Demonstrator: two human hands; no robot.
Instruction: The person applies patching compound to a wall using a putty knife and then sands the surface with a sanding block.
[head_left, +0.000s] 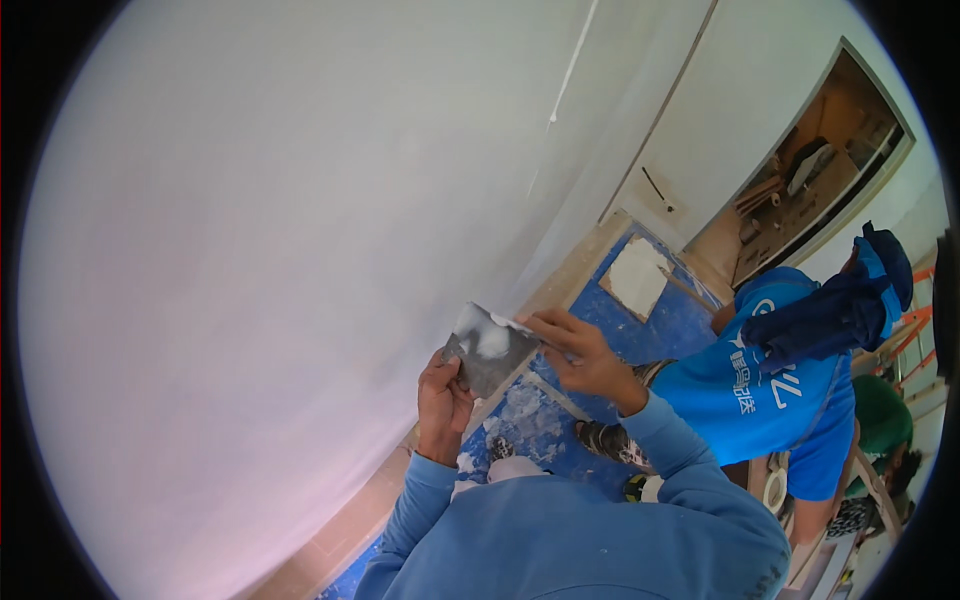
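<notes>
My left hand (445, 405) grips a flat grey metal plate (487, 375) by its left edge, the thumb lying on top. A smear of white putty (488, 343) sits on the upper part of the plate. My right hand (585, 358) is closed on a thin scraper (517, 324), held against the plate's upper right edge. White putty shows along the scraper, and my fingers hide most of it. Both hands are in front of my body, close to the white wall (270, 250).
A person in a blue shirt (770, 360) bends close by on my right, with another in green (882, 415) beyond. Blue floor sheeting (615, 310) is spotted with white and bears a pale board (637, 278). A doorway (820, 160) opens at far right. An orange ladder (912, 335) stands behind the people.
</notes>
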